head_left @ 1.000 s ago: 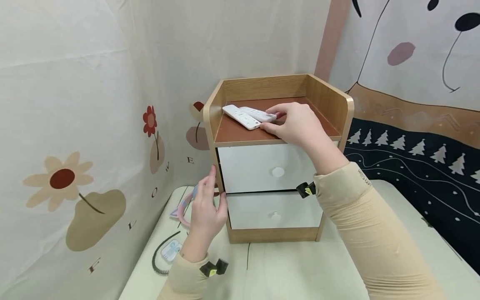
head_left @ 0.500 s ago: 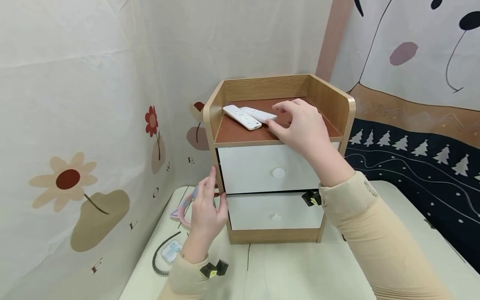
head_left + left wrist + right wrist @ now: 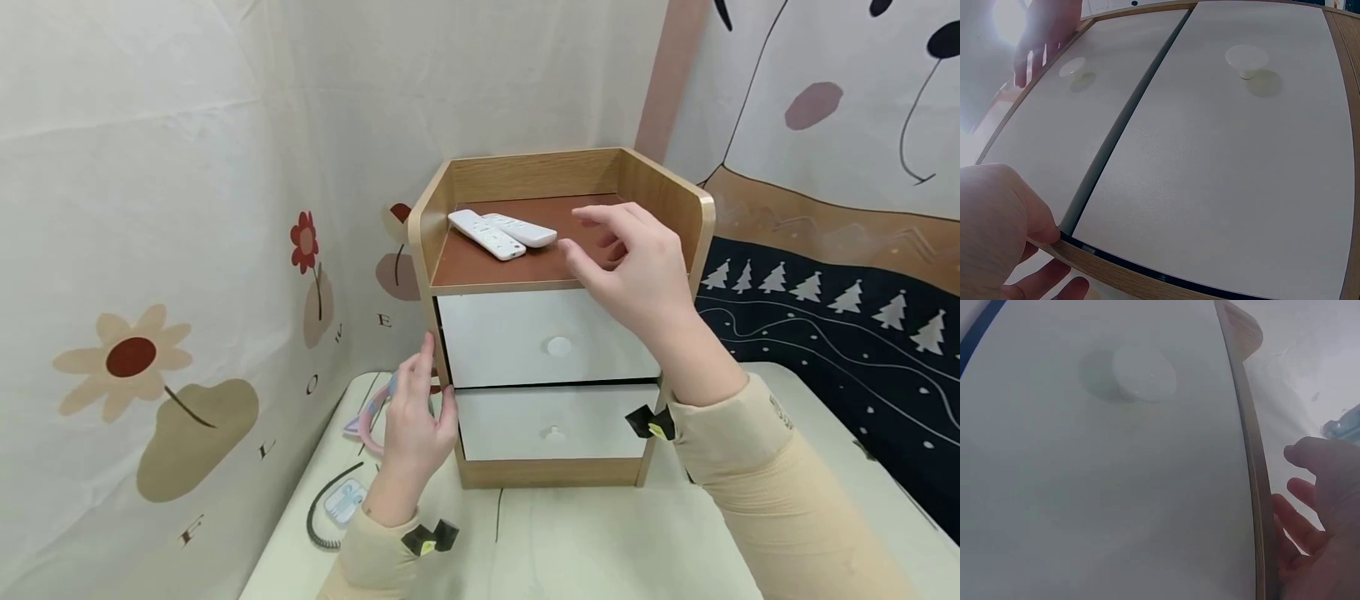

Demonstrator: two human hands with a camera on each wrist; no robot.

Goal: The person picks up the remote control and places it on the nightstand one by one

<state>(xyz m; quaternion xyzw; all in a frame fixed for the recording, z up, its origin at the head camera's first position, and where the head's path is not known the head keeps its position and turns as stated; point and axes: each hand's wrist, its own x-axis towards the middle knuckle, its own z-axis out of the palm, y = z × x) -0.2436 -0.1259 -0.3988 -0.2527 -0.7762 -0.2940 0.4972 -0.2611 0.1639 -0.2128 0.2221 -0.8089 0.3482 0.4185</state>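
Two white remotes, one (image 3: 486, 235) overlapping the other (image 3: 529, 231), lie on the brown top of a small wooden cabinet (image 3: 547, 473). To the right of them my right hand (image 3: 633, 271) hangs over the top, thumb and fingers apart, holding nothing. My left hand (image 3: 414, 425) rests with extended fingers against the cabinet's left side. In the left wrist view my left thumb (image 3: 1038, 215) touches the frame's edge beside the gap between two white drawers. The upper drawer (image 3: 495, 342) and lower drawer (image 3: 502, 425) have round white knobs.
Left of the cabinet, a pink hairband (image 3: 365, 423), a dark coiled cord (image 3: 313, 521) and a pale blue item (image 3: 346, 501) lie on the pale tabletop (image 3: 562, 542). Patterned cloth (image 3: 832, 333) hangs at the right, printed white cloth (image 3: 187, 233) at the left.
My right hand has let go of the right-hand remote and moved right and slightly down, its fingers spreading. My left hand stays against the cabinet's side.
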